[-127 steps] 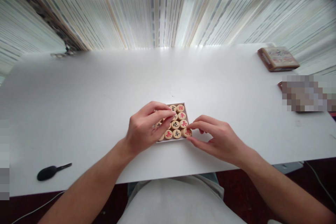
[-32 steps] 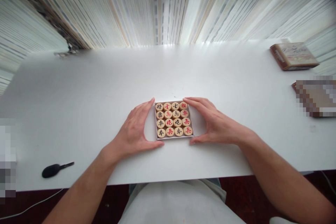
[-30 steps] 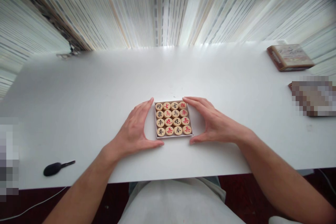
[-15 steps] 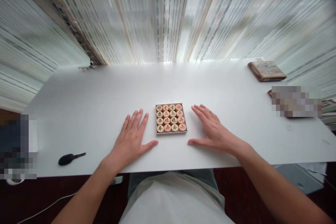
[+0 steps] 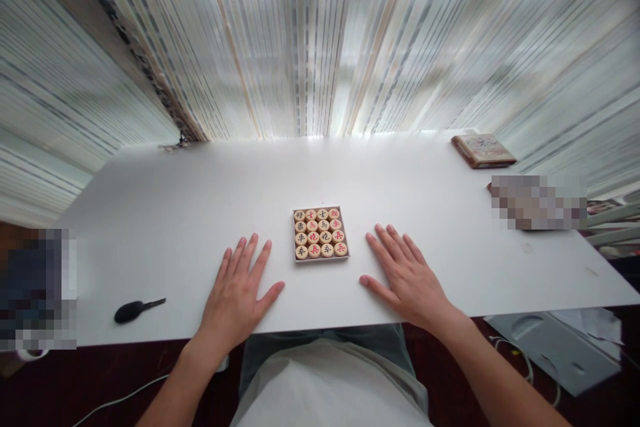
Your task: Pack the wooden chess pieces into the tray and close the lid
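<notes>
A small square tray (image 5: 321, 259) lies on the white table (image 5: 175, 213), filled with several round wooden Chinese chess pieces (image 5: 320, 233) marked in red and black, set in neat rows. My left hand (image 5: 239, 293) lies flat and open on the table to the tray's lower left, fingers spread, holding nothing. My right hand (image 5: 406, 275) lies flat and open to the tray's lower right, also holding nothing. Neither hand touches the tray.
A black object with a thin stem (image 5: 133, 310) lies near the front left edge. A brown box (image 5: 483, 150) sits at the far right corner. Striped curtains hang behind the table. A grey flat device (image 5: 555, 347) and cables are on the floor at right.
Both hands let go of the tray's sides, drew back toward me and flattened on the table. The view has pulled back and risen.
</notes>
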`<state>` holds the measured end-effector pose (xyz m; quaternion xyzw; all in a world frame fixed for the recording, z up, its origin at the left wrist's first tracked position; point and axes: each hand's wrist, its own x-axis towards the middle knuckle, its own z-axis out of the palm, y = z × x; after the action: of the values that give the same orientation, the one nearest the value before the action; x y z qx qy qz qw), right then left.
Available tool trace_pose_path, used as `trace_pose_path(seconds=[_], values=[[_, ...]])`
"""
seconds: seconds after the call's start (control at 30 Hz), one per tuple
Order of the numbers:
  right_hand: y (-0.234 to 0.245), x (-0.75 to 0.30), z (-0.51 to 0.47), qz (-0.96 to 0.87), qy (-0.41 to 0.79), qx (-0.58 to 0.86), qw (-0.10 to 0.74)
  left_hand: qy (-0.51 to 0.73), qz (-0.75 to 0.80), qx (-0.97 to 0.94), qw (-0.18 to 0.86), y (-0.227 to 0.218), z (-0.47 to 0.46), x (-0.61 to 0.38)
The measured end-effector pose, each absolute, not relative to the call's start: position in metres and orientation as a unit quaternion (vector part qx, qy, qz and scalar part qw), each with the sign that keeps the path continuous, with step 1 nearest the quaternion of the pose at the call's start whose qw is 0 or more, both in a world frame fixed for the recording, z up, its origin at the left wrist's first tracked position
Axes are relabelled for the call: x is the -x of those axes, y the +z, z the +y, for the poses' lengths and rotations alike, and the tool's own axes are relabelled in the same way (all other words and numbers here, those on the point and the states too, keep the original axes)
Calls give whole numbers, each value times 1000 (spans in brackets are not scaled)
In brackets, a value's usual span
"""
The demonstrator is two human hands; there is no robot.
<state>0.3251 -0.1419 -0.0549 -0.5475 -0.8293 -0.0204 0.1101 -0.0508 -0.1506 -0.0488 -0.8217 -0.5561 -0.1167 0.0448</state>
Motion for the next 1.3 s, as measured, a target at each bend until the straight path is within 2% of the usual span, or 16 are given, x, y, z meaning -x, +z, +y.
trace_pose_path(seconds=[0.43, 0.6, 0.73, 0.83, 0.93, 1.0, 1.13, 1.3], values=[[-54, -326, -143, -831, -15, 543, 121, -106, -563, 819, 33, -48, -159, 49], [-49, -328, -148, -830, 25, 530, 175, -124, -557, 821, 21, -46, -157, 52], [-39, -348, -154, -805, 64, 541, 234, -206, -537, 818, -17, -35, -156, 57], [-28, -387, -149, -750, -4, 602, 274, -272, -533, 800, -42, -24, -155, 56], [-17, -445, -132, -649, -132, 713, 228, -300, -531, 791, -53, -16, -152, 49], [-13, -485, -117, -605, -163, 753, 202, -305, -522, 794, -59, -13, -151, 41], [-13, -537, -92, -570, -160, 793, 142, -319, -488, 809, -71, -8, -151, 27], [-16, -545, -83, -551, -127, 821, 81, -321, -495, 803, -82, -4, -157, 23]])
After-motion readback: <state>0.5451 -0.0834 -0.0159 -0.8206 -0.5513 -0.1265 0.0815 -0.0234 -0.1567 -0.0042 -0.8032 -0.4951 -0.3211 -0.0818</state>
